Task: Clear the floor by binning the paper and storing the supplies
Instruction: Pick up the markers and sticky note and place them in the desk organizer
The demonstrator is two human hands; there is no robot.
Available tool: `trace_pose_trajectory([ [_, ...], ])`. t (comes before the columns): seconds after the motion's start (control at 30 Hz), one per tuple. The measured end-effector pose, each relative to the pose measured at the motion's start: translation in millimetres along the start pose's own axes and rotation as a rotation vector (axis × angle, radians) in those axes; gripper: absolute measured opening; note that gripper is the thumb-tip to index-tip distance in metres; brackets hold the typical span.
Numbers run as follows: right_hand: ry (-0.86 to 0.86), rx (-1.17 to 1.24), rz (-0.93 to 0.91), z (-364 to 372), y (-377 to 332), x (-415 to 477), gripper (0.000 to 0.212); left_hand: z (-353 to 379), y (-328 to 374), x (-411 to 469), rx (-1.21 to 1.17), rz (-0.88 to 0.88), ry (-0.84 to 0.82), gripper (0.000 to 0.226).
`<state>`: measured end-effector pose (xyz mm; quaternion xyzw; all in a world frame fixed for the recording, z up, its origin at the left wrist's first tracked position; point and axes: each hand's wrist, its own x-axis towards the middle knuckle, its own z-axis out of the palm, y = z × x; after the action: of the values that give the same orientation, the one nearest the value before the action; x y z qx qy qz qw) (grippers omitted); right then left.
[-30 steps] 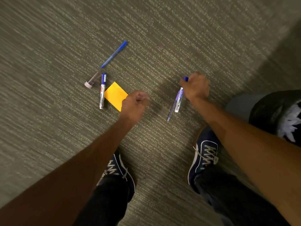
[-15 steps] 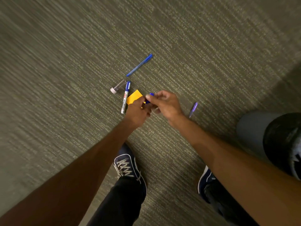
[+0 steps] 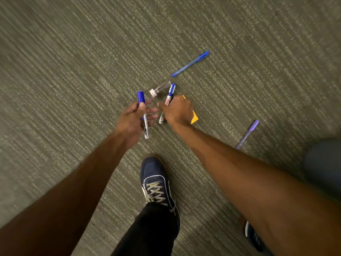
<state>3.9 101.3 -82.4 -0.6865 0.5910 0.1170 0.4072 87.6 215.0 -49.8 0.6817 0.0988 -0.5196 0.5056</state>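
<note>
Left hand [image 3: 135,118] has a blue-capped marker [image 3: 143,115] pinched under the thumb, cap pointing away from the body, fingers otherwise loose. Right hand [image 3: 176,110] is curled down over a second marker [image 3: 167,103] lying on the carpet [image 3: 73,71]; its fingertips are hidden, so I can't tell if it's actually got hold of it yet. A clear vial [image 3: 160,88] with a white cap sits just beside that marker's cap end, and the yellow sticky pad [image 3: 194,117] pokes out from under the right wrist.

So I'd say we're mid-pickup on the supplies, one marker collected and the second being gone for. Next move probably needs a clean pinch on the marker barrel without nudging the vial, which looks like it'd roll.

Farther right, a blue pen [image 3: 191,63] lies well apart up top, and a purple pen [image 3: 247,134] sits near the right forearm. Loads of open carpet to the left and beyond; the only clutter is that little cluster. One shoe [image 3: 156,182] is planted below the hands. No bin in view.
</note>
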Motion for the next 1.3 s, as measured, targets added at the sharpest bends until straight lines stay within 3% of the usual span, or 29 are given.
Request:
trace_pose_trajectory([
  [0.17,-0.005,0.047,0.068,5.0,-7.0,-6.4,0.031,-0.5,-3.0,-1.2,-0.086,-0.032,0.032,0.033],
  [0.27,-0.090,0.092,-0.033,-3.0,-3.3,-19.5,0.021,2.0,-0.3,-7.2,-0.111,-0.044,0.065,0.031],
  [0.37,-0.184,0.085,-0.181,-14.3,6.3,-38.8,0.031,8.2,4.2,-17.1,-0.156,-0.070,0.036,0.020],
  [0.4,-0.194,0.107,-0.219,-18.7,9.7,-45.9,0.022,10.2,6.1,-20.5,-0.179,-0.078,0.017,0.021],
  [0.43,-0.195,0.155,-0.242,-23.1,13.0,-53.2,0.012,12.6,8.1,-24.1,-0.189,-0.086,-0.005,0.025],
  [0.5,-0.182,0.270,-0.251,-31.4,17.9,-66.0,0.021,16.8,9.3,-29.9,-0.178,-0.103,-0.061,0.031],
  [0.7,-0.125,0.367,-0.326,-39.5,26.8,-80.6,0.019,25.0,5.2,-35.3,-0.157,-0.129,-0.137,0.019],
  [0.83,-0.044,0.250,-0.424,-48.3,33.1,-72.1,0.023,24.9,3.6,-29.5,-0.214,-0.143,-0.103,0.017],
  [0.93,0.028,0.127,-0.314,-49.0,46.7,-51.4,0.024,23.5,2.8,-23.0,-0.306,-0.139,-0.067,0.013],
  [1.03,0.028,-0.070,-0.144,-43.8,63.1,-32.3,0.051,21.7,-0.3,-17.0,-0.326,-0.141,-0.079,0.013],
  [1.17,0.068,-0.247,-0.161,-34.2,71.3,-16.7,0.071,20.0,-7.0,-12.1,-0.306,-0.143,-0.088,0.015],
  [1.3,0.023,-0.178,-0.132,-33.7,72.3,-3.6,0.073,23.1,-10.7,-12.8,-0.291,-0.149,-0.103,0.016],
])
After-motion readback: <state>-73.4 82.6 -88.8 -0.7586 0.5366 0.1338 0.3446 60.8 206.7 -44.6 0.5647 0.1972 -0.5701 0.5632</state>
